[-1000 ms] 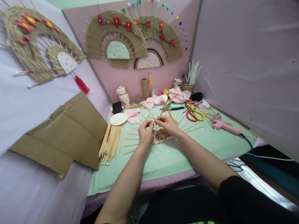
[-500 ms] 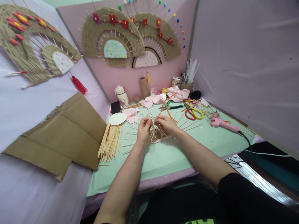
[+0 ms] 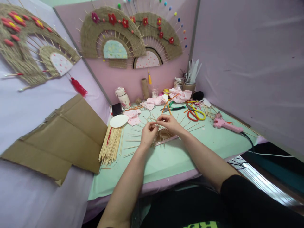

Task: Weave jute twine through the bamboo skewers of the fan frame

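Head view, left hand (image 3: 148, 133), right hand (image 3: 169, 123), pinched closer together at twine (image 3: 162, 136)

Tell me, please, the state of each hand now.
Left hand: fingertips pinched together above the radiating sticks; hold unclear.
Right hand: also pinched, beside it; hold unclear.

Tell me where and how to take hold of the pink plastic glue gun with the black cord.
Grip the pink plastic glue gun by its long, slim handle, probably best from the near side with the right hand. It lies on the pale green tabletop, handle running rightward from the bulkier head, its long side facing the person. Avoid the black cord at the handle's end.
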Action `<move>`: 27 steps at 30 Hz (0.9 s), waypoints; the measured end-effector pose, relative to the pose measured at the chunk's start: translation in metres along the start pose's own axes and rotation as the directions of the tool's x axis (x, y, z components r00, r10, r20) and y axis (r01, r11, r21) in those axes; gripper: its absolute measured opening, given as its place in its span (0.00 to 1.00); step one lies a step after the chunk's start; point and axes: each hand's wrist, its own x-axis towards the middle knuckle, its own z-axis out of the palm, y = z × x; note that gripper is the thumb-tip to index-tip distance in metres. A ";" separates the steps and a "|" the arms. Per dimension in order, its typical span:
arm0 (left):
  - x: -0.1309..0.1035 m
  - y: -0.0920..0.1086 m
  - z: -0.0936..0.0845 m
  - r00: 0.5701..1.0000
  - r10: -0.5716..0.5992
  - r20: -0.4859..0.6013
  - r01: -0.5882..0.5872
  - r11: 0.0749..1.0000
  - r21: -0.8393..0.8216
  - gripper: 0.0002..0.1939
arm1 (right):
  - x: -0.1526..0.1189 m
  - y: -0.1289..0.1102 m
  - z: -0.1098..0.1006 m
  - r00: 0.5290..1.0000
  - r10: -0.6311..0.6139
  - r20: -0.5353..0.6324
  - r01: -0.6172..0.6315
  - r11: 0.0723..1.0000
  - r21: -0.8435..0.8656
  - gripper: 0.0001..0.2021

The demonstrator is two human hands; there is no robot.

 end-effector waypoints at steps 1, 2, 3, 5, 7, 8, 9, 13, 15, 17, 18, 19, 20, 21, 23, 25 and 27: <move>0.001 -0.001 -0.001 1.000 0.003 -0.016 -0.003 0.999 0.047 0.10 | -0.001 -0.002 0.000 0.999 -0.039 0.012 0.040 0.998 -0.052 0.10; 0.002 -0.003 -0.002 1.000 0.004 -0.029 -0.002 0.997 0.075 0.09 | -0.002 -0.003 0.000 0.997 -0.076 0.024 0.078 0.992 -0.101 0.10; 0.003 -0.004 -0.003 0.999 0.000 -0.035 0.003 0.997 0.082 0.08 | -0.002 -0.004 0.000 0.993 -0.110 0.037 0.114 0.983 -0.144 0.10; 0.004 -0.006 -0.006 0.999 -0.031 -0.025 0.032 0.998 0.048 0.08 | -0.003 -0.006 0.000 0.984 -0.165 0.063 0.174 0.962 -0.209 0.09; 0.006 -0.007 -0.008 0.995 -0.099 0.003 0.100 0.994 -0.041 0.08 | -0.004 -0.005 0.000 0.978 -0.195 0.076 0.208 0.946 -0.248 0.07; 0.006 -0.007 -0.009 0.989 -0.147 0.017 0.148 0.983 -0.106 0.09 | -0.003 -0.004 0.000 0.977 -0.200 0.072 0.212 0.943 -0.258 0.07; 0.006 -0.006 -0.010 0.981 -0.194 0.027 0.196 0.964 -0.179 0.10 | -0.003 -0.003 0.000 0.978 -0.199 0.061 0.208 0.942 -0.262 0.07; 0.006 -0.002 -0.011 0.956 -0.288 0.051 0.283 0.869 -0.405 0.13 | -0.001 0.004 -0.001 0.992 -0.125 -0.010 0.119 0.965 -0.232 0.06; 0.005 0.001 -0.011 0.958 -0.279 0.058 0.276 0.856 -0.437 0.14 | 0.001 0.008 -0.001 0.998 -0.058 -0.030 0.051 0.979 -0.199 0.07; 0.004 0.004 -0.011 0.965 -0.254 0.068 0.257 0.855 -0.451 0.14 | 0.003 0.011 -0.001 0.999 0.003 -0.038 -0.009 0.985 -0.173 0.07; 0.004 0.005 -0.010 0.968 -0.239 0.073 0.245 0.854 -0.460 0.14 | 0.004 0.013 -0.002 0.998 0.033 -0.044 -0.040 0.986 -0.161 0.07; 0.003 0.007 -0.010 0.971 -0.226 0.081 0.237 0.850 -0.471 0.14 | 0.004 0.014 -0.002 0.997 0.065 -0.051 -0.072 0.986 -0.149 0.07; 0.003 0.008 -0.010 0.972 -0.217 0.093 0.235 0.843 -0.483 0.14 | 0.005 0.016 -0.002 0.993 0.099 -0.057 -0.106 0.985 -0.137 0.07; 0.002 0.009 -0.010 0.971 -0.212 0.109 0.238 0.835 -0.496 0.14 | 0.005 0.017 -0.003 0.989 0.134 -0.062 -0.141 0.982 -0.124 0.07; 0.002 0.010 -0.010 0.967 -0.201 0.156 0.253 0.816 -0.520 0.15 | 0.005 0.019 -0.003 0.977 0.201 -0.067 -0.207 0.974 -0.097 0.07; 0.001 0.010 -0.011 0.960 -0.183 0.214 0.271 0.802 -0.532 0.15 | 0.005 0.020 -0.004 0.965 0.253 -0.064 -0.257 0.963 -0.077 0.08; 0.000 0.009 -0.012 0.947 -0.174 0.269 0.291 0.816 -0.499 0.15 | 0.005 0.020 -0.005 0.957 0.284 -0.067 -0.287 0.956 -0.056 0.08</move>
